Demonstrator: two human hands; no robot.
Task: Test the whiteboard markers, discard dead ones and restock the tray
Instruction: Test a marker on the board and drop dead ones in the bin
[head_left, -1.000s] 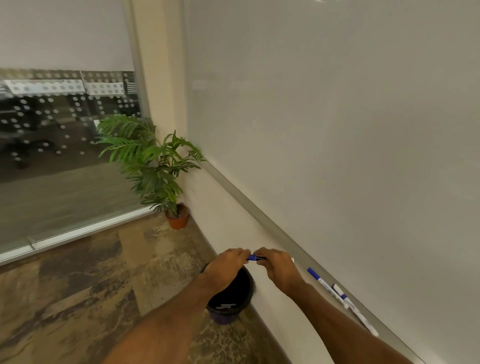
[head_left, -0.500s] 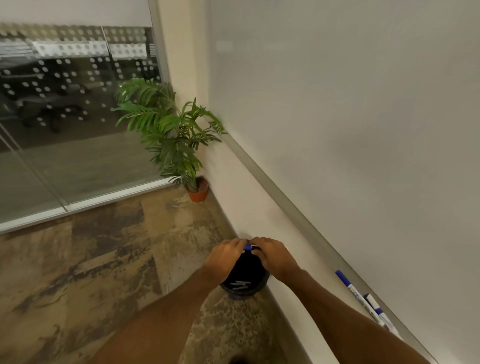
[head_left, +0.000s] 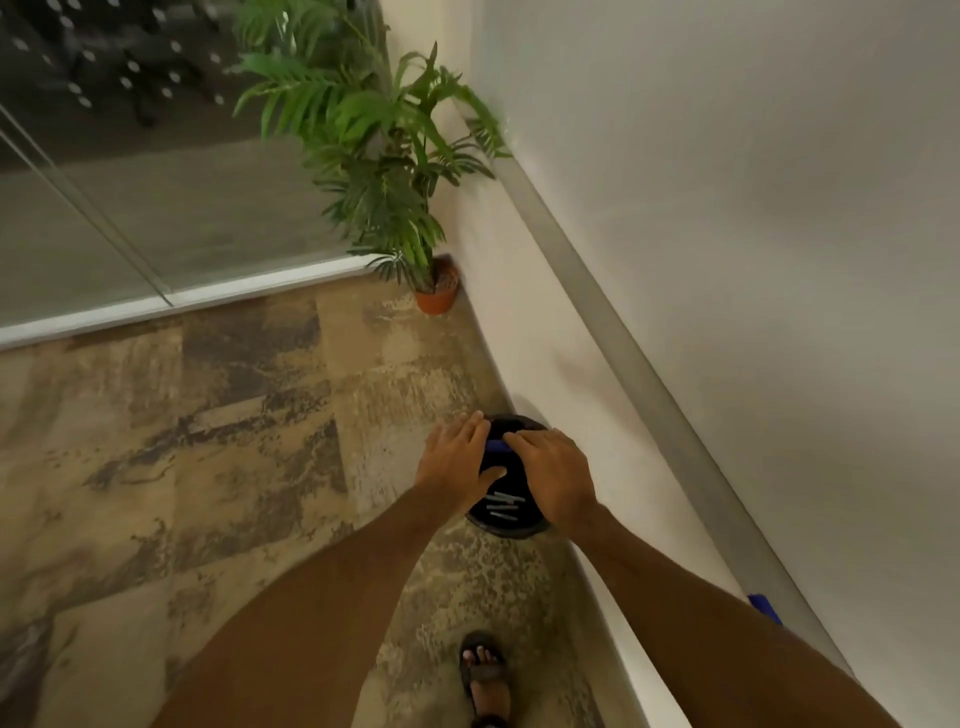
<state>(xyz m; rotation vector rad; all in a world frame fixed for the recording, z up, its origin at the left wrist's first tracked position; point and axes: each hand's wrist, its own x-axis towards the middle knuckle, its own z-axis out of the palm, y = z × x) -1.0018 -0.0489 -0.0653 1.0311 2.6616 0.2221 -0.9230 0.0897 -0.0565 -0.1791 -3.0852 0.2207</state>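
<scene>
My left hand and my right hand meet over a black round bin on the floor by the wall. Between them they hold a blue-capped marker; only its blue part shows between the fingers. Several light markers lie on the bottom of the bin. A blue marker cap on the whiteboard tray peeks out behind my right forearm. The whiteboard fills the right side.
A potted palm in an orange pot stands in the corner. A glass partition runs along the left. My sandalled foot stands on the mottled brown floor near the wall.
The view has tilted down and my hands have moved with the marker over the bin. The tray markers have slid almost out of sight behind my right forearm.
</scene>
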